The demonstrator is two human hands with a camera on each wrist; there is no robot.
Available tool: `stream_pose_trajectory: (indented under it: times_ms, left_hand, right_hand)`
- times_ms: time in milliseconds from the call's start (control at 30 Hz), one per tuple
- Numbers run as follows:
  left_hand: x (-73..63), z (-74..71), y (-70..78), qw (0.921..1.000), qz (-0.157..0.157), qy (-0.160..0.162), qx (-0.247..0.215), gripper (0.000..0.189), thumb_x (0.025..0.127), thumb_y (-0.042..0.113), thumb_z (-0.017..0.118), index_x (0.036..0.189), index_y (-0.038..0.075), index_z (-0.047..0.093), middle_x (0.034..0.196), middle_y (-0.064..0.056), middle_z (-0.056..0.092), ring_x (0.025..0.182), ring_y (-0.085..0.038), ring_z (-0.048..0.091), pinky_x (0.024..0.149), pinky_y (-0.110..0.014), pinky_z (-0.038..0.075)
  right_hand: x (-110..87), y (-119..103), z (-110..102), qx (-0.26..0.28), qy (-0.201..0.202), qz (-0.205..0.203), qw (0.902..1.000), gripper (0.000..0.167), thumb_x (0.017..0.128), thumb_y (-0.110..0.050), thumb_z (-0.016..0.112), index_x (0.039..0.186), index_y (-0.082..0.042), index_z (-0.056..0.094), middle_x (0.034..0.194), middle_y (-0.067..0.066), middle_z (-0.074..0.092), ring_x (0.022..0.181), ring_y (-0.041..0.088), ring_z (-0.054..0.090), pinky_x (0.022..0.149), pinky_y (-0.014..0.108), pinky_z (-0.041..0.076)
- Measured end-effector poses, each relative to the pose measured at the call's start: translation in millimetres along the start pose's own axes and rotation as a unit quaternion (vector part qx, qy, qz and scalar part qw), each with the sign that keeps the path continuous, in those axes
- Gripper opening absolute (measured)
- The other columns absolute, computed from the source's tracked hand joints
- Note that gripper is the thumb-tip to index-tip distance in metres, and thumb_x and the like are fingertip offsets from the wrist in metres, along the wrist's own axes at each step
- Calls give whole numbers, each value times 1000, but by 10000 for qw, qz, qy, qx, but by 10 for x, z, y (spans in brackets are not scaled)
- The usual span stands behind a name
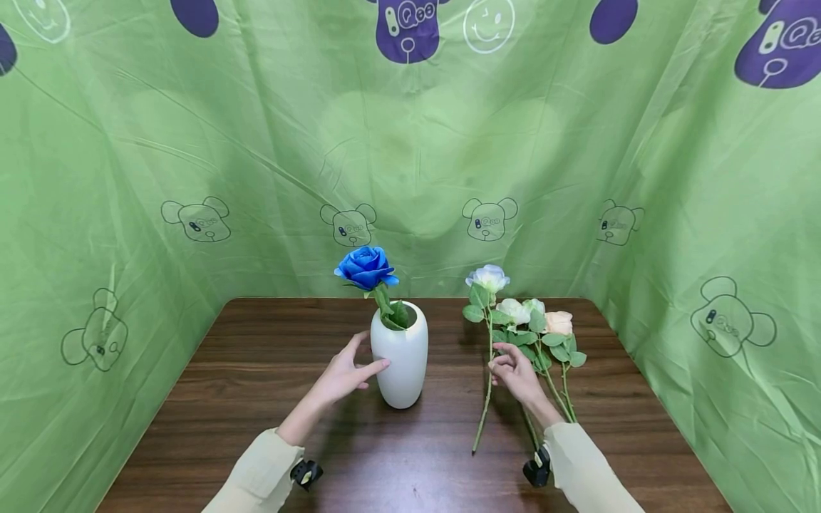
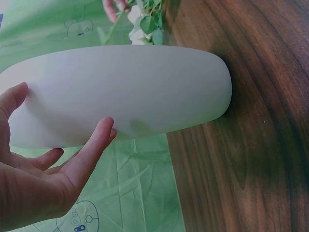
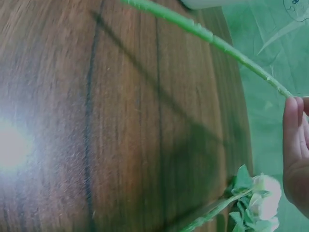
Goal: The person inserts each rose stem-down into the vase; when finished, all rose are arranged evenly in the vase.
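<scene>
A white vase (image 1: 400, 367) stands upright left of the table's middle, with a blue rose (image 1: 366, 268) in its mouth, leaning left. My left hand (image 1: 346, 370) is at the vase's left side; in the left wrist view its thumb and fingers spread around the white wall. On the right, my right hand (image 1: 516, 374) pinches the green stem of a pale bluish-white rose (image 1: 489, 278). That rose is held upright, its stem (image 3: 207, 36) above the table in the right wrist view. The right wrist view shows only part of the right hand.
White roses (image 1: 513, 311) and a peach rose (image 1: 558, 323) lie on the brown wooden table (image 1: 256, 399) beside and behind my right hand. Green cloth (image 1: 410, 164) with printed bear figures encloses the table at the back and sides.
</scene>
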State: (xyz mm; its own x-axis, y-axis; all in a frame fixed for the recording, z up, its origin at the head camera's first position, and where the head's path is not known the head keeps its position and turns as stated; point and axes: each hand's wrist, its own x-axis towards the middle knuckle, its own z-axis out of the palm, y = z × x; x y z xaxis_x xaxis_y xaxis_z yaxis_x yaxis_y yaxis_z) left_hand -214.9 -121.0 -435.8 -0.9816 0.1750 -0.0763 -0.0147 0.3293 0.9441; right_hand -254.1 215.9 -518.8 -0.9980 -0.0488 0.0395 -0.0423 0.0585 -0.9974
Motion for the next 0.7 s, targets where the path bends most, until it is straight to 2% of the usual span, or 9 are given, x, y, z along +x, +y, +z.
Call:
stream_pose_trajectory:
  times_ms: [100,200,267,433,500,600,633,667,700]
  left_hand:
    - [2,0,-5,10000,-3,-2,1,76,74,42,69,135,18,30,128,-17,40,81,-24,61,61,-39,51]
    - [5,1,-7,10000,-20,1,10,76,73,42,69,135,18,31,127,-16,41,80,-23,61,61,-39,51]
    - [6,1,-7,10000,-30,13,18,76,73,43,69,134,19,31,127,-15,42,79,-22,61,62,-40,51]
    - [3,-2,-5,10000,-26,4,0,76,73,42,69,135,18,31,127,-16,42,79,-22,61,62,-40,51]
    - [2,-3,-5,10000,-11,-5,-5,76,74,42,69,135,18,31,127,-16,42,79,-22,61,62,-41,51]
    - [0,-5,-7,10000,5,-10,-14,76,74,42,69,135,18,31,127,-17,42,79,-24,62,62,-41,51]
    - [1,-5,-8,10000,11,-12,-24,76,74,42,69,135,18,30,127,-17,42,79,-25,62,62,-42,51]
    - [2,-4,-8,10000,12,-15,-30,76,74,42,69,135,18,31,127,-17,42,80,-26,61,62,-42,51]
    - [4,-5,-8,10000,13,-15,-37,76,74,42,69,135,18,30,127,-17,42,80,-27,61,63,-42,51]
  right_hand:
    - [4,-46,31,202,43,-276,9994,44,81,8,56,122,1,40,89,26,52,60,19,56,60,40,52]
    - [21,-71,63,350,45,-883,9955,43,81,7,56,121,2,40,85,22,52,59,21,56,57,37,52]
    - [144,122,18,650,-155,-1494,9865,43,81,6,57,121,1,41,84,17,54,60,20,57,55,32,52]
    - [369,304,-39,1158,-414,-2417,9625,45,82,2,60,123,-4,42,84,14,56,60,20,58,51,30,51]
    - [383,187,-13,1159,-243,-2472,9617,47,81,4,60,124,-3,41,85,16,56,59,23,58,50,33,51]
    - [489,205,-13,1368,-231,-2727,9520,50,81,8,57,126,-2,39,88,17,57,60,24,59,51,33,51]
    - [454,106,22,1399,-113,-2660,9537,50,80,8,58,125,-2,39,88,18,56,59,25,58,51,35,51]
    - [448,38,52,1614,-134,-2714,9487,50,80,8,59,125,-3,40,89,17,56,60,25,58,51,34,51]
    - [367,-128,120,1623,39,-2607,9517,50,79,7,60,124,-2,40,88,18,55,59,25,58,52,35,51]
